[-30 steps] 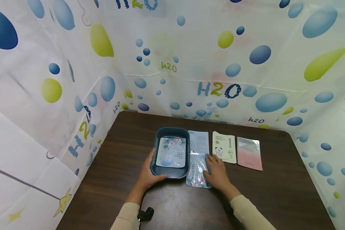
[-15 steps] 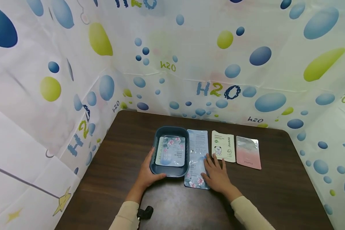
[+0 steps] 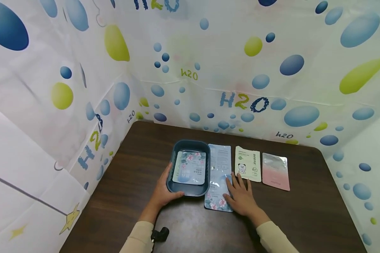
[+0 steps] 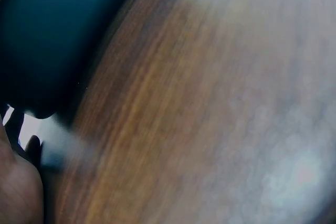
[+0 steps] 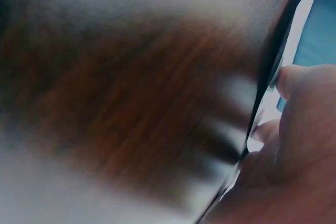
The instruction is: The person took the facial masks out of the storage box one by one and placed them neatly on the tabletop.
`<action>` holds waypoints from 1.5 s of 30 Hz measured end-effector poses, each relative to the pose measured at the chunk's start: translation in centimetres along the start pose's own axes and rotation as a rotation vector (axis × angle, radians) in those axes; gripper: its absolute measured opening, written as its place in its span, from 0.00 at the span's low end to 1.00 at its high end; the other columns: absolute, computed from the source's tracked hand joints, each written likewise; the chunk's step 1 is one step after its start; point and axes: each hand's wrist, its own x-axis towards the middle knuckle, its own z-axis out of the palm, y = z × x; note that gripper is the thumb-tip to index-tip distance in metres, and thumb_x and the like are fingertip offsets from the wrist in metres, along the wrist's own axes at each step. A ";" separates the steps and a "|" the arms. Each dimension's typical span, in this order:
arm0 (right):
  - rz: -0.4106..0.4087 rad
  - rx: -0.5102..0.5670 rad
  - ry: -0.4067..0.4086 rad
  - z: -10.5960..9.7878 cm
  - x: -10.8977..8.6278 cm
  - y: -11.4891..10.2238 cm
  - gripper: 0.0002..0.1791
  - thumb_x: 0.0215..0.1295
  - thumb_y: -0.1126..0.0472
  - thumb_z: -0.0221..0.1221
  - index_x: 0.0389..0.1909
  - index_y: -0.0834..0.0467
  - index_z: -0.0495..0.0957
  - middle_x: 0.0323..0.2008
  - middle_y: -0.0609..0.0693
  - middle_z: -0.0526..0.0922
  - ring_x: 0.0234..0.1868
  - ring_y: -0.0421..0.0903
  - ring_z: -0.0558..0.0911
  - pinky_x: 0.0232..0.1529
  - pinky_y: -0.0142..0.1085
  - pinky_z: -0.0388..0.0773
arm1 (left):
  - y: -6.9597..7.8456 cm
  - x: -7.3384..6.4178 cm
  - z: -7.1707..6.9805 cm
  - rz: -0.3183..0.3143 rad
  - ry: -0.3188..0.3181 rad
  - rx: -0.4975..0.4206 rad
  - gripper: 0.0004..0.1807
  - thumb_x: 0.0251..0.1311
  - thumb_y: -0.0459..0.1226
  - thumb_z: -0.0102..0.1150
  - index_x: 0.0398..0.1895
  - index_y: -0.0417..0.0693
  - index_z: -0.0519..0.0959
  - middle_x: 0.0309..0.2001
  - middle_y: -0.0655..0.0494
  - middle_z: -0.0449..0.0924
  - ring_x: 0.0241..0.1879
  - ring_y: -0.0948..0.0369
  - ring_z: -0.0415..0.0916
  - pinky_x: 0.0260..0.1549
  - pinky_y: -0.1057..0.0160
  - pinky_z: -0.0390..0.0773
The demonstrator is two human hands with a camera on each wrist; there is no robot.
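My left hand [image 3: 162, 189] grips a dark blue-grey plastic tray [image 3: 190, 192] at its left side, thumb over the near rim. Inside the tray lies a flower-printed face mask packet [image 3: 190, 168]. To the right of it, a blue floral mask packet [image 3: 216, 196] lies flat on the table, with the fingers of my right hand [image 3: 243, 199] spread over its right edge. In the left wrist view the tray's dark outer wall [image 4: 58, 35] fills the upper left corner. Part of my right hand [image 5: 299, 140] shows at the right of its wrist view.
A pale blue packet with printed text [image 3: 220, 156] lies behind the floral one. Farther right are a pale green packet with a bear [image 3: 248, 163] and a silver-and-pink packet [image 3: 276, 173]. Patterned cloth [image 3: 190, 105] hangs behind the brown table [image 3: 304, 218].
The floral packet under my right hand has slid slightly toward me. My right fingers have spread wider and shifted a little nearer. The left hand and tray stay put.
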 end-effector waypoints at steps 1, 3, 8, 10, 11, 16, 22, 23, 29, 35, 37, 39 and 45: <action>0.000 0.001 0.000 0.0 0.0 0.0 0.39 0.74 0.43 0.54 0.79 0.55 0.59 0.82 0.59 0.48 0.83 0.63 0.43 0.75 0.70 0.35 | 0.0 0.0 0.0 -0.003 0.002 -0.001 0.70 0.36 0.43 0.86 0.83 0.58 0.50 0.82 0.46 0.50 0.80 0.41 0.49 0.73 0.31 0.54; 0.001 0.000 0.001 0.1 -0.1 0.0 0.39 0.74 0.42 0.55 0.79 0.55 0.58 0.82 0.60 0.48 0.83 0.64 0.43 0.75 0.71 0.35 | -0.1 -0.1 0.1 -0.006 0.006 0.003 0.70 0.35 0.43 0.86 0.83 0.59 0.50 0.82 0.47 0.50 0.80 0.41 0.49 0.73 0.31 0.54; -0.011 0.008 0.026 0.0 -0.1 0.0 0.39 0.73 0.43 0.55 0.79 0.54 0.60 0.82 0.60 0.49 0.83 0.64 0.44 0.75 0.70 0.36 | -0.3 -0.1 0.1 -0.008 0.013 0.006 0.70 0.34 0.41 0.86 0.83 0.58 0.50 0.82 0.48 0.50 0.80 0.42 0.49 0.73 0.31 0.54; -0.018 0.020 0.047 -0.1 0.0 0.0 0.38 0.73 0.43 0.56 0.78 0.54 0.62 0.82 0.60 0.50 0.82 0.64 0.45 0.75 0.70 0.36 | -0.3 0.0 0.1 -0.005 0.017 0.007 0.70 0.34 0.41 0.86 0.83 0.57 0.51 0.82 0.48 0.50 0.80 0.42 0.49 0.73 0.31 0.53; -0.021 0.032 0.064 -0.2 0.0 0.0 0.37 0.73 0.44 0.57 0.78 0.54 0.63 0.82 0.60 0.51 0.82 0.64 0.46 0.75 0.70 0.36 | -0.4 0.0 0.1 -0.002 0.019 0.009 0.70 0.34 0.41 0.86 0.83 0.57 0.51 0.82 0.47 0.51 0.80 0.42 0.49 0.73 0.31 0.54; -0.027 0.122 0.176 -0.4 0.4 -0.2 0.36 0.71 0.48 0.59 0.75 0.57 0.66 0.81 0.62 0.54 0.81 0.65 0.50 0.74 0.71 0.40 | -0.4 0.2 0.2 0.012 0.019 0.028 0.70 0.34 0.43 0.86 0.83 0.60 0.51 0.82 0.48 0.51 0.80 0.42 0.49 0.72 0.31 0.55; -0.009 0.309 0.331 -1.5 1.7 -1.1 0.35 0.71 0.55 0.60 0.75 0.62 0.65 0.79 0.66 0.54 0.78 0.69 0.54 0.73 0.70 0.51 | -0.1 0.4 -0.1 0.018 0.013 0.020 0.70 0.35 0.43 0.86 0.83 0.60 0.51 0.82 0.47 0.51 0.80 0.42 0.49 0.73 0.32 0.55; -0.001 0.339 0.338 -1.9 1.9 -1.4 0.35 0.71 0.55 0.59 0.75 0.61 0.64 0.79 0.65 0.53 0.78 0.69 0.54 0.72 0.70 0.52 | 0.0 0.4 -0.1 0.018 0.013 0.016 0.70 0.35 0.42 0.86 0.83 0.59 0.51 0.82 0.47 0.51 0.80 0.41 0.49 0.73 0.32 0.55; -0.004 0.445 0.344 -4.0 3.4 -3.6 0.37 0.73 0.53 0.58 0.78 0.60 0.59 0.82 0.62 0.47 0.80 0.67 0.51 0.72 0.71 0.54 | 0.2 0.2 0.0 0.011 0.002 0.001 0.69 0.35 0.41 0.86 0.83 0.53 0.51 0.82 0.45 0.51 0.80 0.41 0.49 0.73 0.31 0.54; -0.035 0.527 0.355 -5.6 5.2 -6.1 0.37 0.75 0.50 0.56 0.79 0.56 0.57 0.83 0.57 0.46 0.82 0.61 0.48 0.74 0.69 0.53 | 0.3 0.1 0.1 0.006 0.003 -0.006 0.69 0.35 0.41 0.86 0.83 0.54 0.51 0.82 0.45 0.50 0.80 0.41 0.49 0.73 0.31 0.54; -0.037 0.558 0.352 -6.0 5.7 -7.0 0.36 0.76 0.50 0.55 0.80 0.55 0.57 0.83 0.56 0.45 0.83 0.60 0.47 0.75 0.68 0.52 | 0.3 0.1 0.1 -0.005 0.001 -0.003 0.69 0.36 0.41 0.86 0.83 0.57 0.50 0.82 0.46 0.50 0.80 0.41 0.48 0.73 0.31 0.54; -0.044 0.591 0.343 -6.5 6.2 -8.0 0.36 0.76 0.50 0.55 0.80 0.54 0.56 0.84 0.55 0.44 0.83 0.60 0.46 0.75 0.69 0.51 | 0.2 0.1 0.1 -0.013 0.000 0.001 0.69 0.36 0.41 0.85 0.83 0.58 0.50 0.83 0.47 0.49 0.80 0.41 0.48 0.73 0.31 0.54; -0.030 0.709 0.272 -7.0 7.4 -11.0 0.37 0.77 0.51 0.55 0.81 0.50 0.54 0.84 0.53 0.42 0.83 0.60 0.46 0.76 0.68 0.50 | 0.0 0.1 0.1 -0.006 -0.001 0.005 0.70 0.36 0.39 0.85 0.83 0.57 0.50 0.83 0.47 0.49 0.80 0.41 0.48 0.73 0.31 0.54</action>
